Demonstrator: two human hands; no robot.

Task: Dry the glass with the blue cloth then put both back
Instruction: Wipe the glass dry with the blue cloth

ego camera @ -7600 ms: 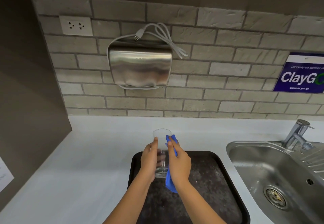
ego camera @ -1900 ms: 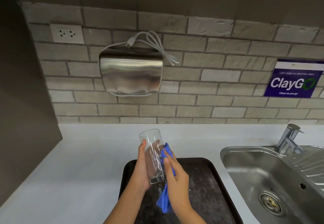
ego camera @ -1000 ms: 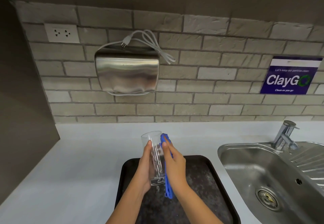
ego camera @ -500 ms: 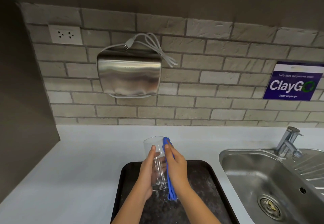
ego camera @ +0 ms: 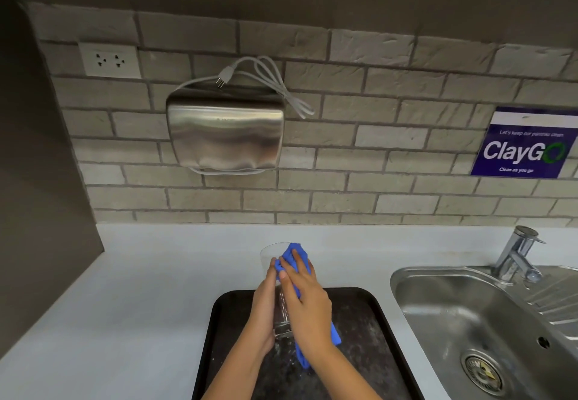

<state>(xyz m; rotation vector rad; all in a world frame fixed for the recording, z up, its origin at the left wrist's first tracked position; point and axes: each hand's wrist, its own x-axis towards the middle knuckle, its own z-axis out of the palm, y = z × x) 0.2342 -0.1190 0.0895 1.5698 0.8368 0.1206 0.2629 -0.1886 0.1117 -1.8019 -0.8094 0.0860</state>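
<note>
A clear drinking glass (ego camera: pixel 269 252) is held upright above the black tray (ego camera: pixel 369 315), its rim pointing away from me. My left hand (ego camera: pixel 264 312) grips the glass from the left side. My right hand (ego camera: pixel 308 302) presses the blue cloth (ego camera: pixel 297 254) flat against the right and near side of the glass. The cloth covers part of the rim, and its tail hangs below my right wrist. Most of the glass body is hidden between the two hands.
The white countertop (ego camera: pixel 131 299) spreads to the left. A steel sink (ego camera: pixel 475 321) with a tap (ego camera: pixel 516 255) lies at the right. On the brick wall hang a steel dispenser (ego camera: pixel 225 136) with a loose cord, a socket (ego camera: pixel 109 61) and a blue sign (ego camera: pixel 525 143).
My right hand has slid up and over the glass, carrying the blue cloth onto its rim and near side. The glass stays in my left hand above the tray.
</note>
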